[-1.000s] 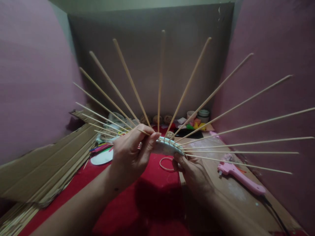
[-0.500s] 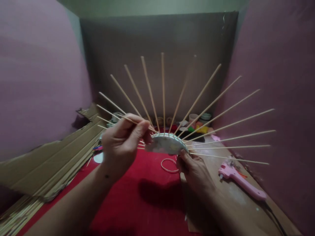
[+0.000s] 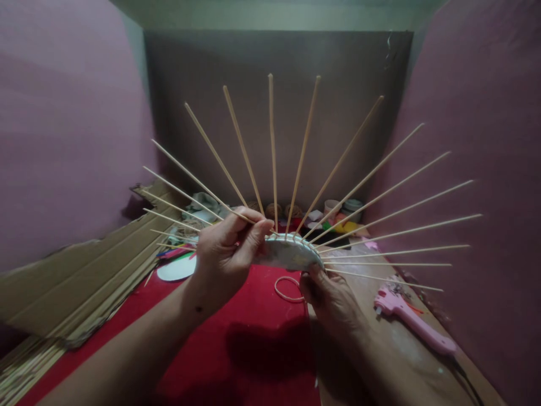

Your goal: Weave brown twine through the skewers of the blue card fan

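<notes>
A pale round disc (image 3: 287, 254) is held up in front of me, tilted so that I see it nearly edge-on. Thin wooden sticks fan out from its rim like rays. My left hand (image 3: 224, 248) is closed, thumb and forefinger pinching one wooden stick (image 3: 190, 173) close to the rim. At the disc's near right edge, my right hand (image 3: 333, 299) grips it with the thumb on the face; its other fingers are partly hidden. The left part of the disc is covered by my left hand.
A pink glue gun (image 3: 412, 321) with a cord lies on the table at right. A thin ring (image 3: 289, 289) rests on the red cloth (image 3: 253, 316). Cardboard (image 3: 76, 287) and loose sticks line the left. Twine balls and tubs (image 3: 352, 208) stand at the back.
The disc has turned a little, its left sticks swinging outward and the top ones leftward. My left hand has shifted slightly right, still pinching a stick. The right hand keeps its hold.
</notes>
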Demonstrator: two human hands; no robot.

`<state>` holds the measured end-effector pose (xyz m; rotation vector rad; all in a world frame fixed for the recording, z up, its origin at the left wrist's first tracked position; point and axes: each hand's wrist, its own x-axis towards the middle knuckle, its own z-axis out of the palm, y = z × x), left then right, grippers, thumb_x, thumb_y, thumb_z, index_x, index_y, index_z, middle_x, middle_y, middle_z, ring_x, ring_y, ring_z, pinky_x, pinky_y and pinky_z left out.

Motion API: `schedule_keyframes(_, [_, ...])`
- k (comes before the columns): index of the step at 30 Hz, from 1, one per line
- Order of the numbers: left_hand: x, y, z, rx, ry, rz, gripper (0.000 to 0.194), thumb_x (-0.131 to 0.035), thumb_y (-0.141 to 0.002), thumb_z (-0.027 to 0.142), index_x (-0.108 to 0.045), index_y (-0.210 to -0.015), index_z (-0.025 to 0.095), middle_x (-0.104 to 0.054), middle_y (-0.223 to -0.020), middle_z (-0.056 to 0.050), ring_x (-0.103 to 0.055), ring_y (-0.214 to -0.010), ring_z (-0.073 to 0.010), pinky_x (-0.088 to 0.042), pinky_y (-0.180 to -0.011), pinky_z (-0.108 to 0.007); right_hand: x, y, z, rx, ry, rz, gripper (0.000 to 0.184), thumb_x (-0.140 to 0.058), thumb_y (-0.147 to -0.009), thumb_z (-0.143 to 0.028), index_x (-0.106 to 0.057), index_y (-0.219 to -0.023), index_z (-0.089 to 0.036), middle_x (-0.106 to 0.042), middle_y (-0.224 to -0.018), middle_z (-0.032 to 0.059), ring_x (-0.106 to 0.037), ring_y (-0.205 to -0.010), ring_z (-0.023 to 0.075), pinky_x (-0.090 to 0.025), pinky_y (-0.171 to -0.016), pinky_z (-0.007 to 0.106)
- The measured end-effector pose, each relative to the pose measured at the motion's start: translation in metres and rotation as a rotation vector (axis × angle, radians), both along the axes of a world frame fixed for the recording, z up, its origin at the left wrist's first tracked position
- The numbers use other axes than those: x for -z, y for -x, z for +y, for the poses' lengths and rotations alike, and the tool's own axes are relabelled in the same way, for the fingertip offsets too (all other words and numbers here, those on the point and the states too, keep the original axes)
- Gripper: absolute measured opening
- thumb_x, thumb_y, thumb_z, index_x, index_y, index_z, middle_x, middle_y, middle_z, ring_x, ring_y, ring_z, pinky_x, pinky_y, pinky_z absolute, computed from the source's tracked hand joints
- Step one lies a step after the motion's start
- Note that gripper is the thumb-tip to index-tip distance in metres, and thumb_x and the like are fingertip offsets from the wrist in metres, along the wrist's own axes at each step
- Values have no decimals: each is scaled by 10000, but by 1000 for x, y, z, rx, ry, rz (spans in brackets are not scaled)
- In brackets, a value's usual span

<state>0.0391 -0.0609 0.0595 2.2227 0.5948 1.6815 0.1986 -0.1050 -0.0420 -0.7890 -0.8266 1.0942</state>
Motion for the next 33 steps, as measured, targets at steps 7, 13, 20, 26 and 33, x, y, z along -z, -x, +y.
schedule_keyframes(7, [6, -2, -3, -33, -138, 61, 46, -568, -826, 161, -592, -808, 195, -605, -646, 36, -550, -519, -61, -446, -480, -189, -2, 1, -3, 9, 20, -58, 425, -665, -708, -473, -440, -516, -168, -386, -448, -53, -263, -440, 57, -164, -458, 255])
schedule_keyframes(13, [6, -1, -4, -118, -247, 157, 53, -549, -837, 166, -578, -826, 208, -618, -686, 22, -559, -551, -78, -445, -512, -219, 1, 0, -3, 5, 12, -53, 385, -651, -737, -449, -462, -556, -166, -385, -461, -58, -263, -447, 58, -173, -458, 249])
schedule_keyframes(20, [2, -1, -8, -184, -432, 285, 76, -523, -845, 160, -546, -783, 196, -598, -635, 10, -548, -541, -95, -446, -517, -227, -6, 1, -9, 32, 6, -132, 343, -655, -730, -387, -454, -547, -178, -351, -505, -57, -253, -489, 70, -204, -482, 248])
schedule_keyframes(26, [2, -1, -1, -103, -314, 289, 95, -523, -843, 160, -559, -757, 177, -600, -601, 18, -561, -527, -89, -451, -498, -215, -5, 1, -7, 57, 30, -178, 406, -638, -725, -466, -415, -529, -190, -321, -484, -62, -223, -472, 72, -172, -470, 261])
schedule_keyframes(33, [-1, 0, 0, 37, 37, -26, 90, -547, -839, 194, -586, -758, 187, -611, -551, 36, -580, -474, -91, -492, -469, -217, -7, 3, -5, 63, 55, -105, 393, -656, -682, -528, -461, -617, -193, -345, -473, -73, -227, -452, 69, -157, -459, 259])
